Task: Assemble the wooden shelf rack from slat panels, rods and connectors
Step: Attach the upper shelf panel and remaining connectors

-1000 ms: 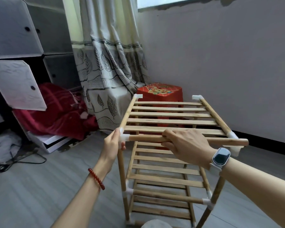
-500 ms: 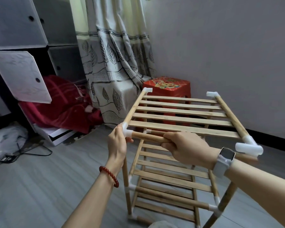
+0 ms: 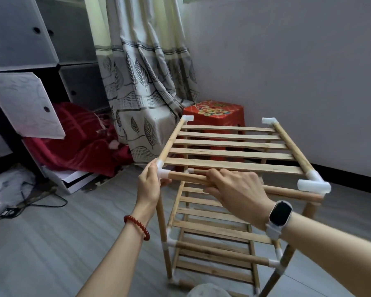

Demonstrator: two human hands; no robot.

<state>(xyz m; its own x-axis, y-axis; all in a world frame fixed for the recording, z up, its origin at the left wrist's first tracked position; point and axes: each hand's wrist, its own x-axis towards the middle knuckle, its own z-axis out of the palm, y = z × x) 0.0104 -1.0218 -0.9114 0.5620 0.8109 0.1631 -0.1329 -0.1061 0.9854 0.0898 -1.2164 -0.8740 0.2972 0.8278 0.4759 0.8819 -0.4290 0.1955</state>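
I see the left hand (image 3: 149, 183) pinching the near-left white plastic corner connector (image 3: 162, 169) of the pale wooden slatted shelf rack (image 3: 227, 159), fingers curled around it. Right hand (image 3: 238, 190) wraps the round wooden front rod (image 3: 186, 177), fingers curled over the top, thumb hidden. Rod's left end sits in that connector; its right end (image 3: 296, 192) hangs just below the near-right white elbow connector (image 3: 314, 185), not seated. Rack stands on the grey floor (image 3: 51, 243), in front of the red plastic stool (image 3: 214, 112).
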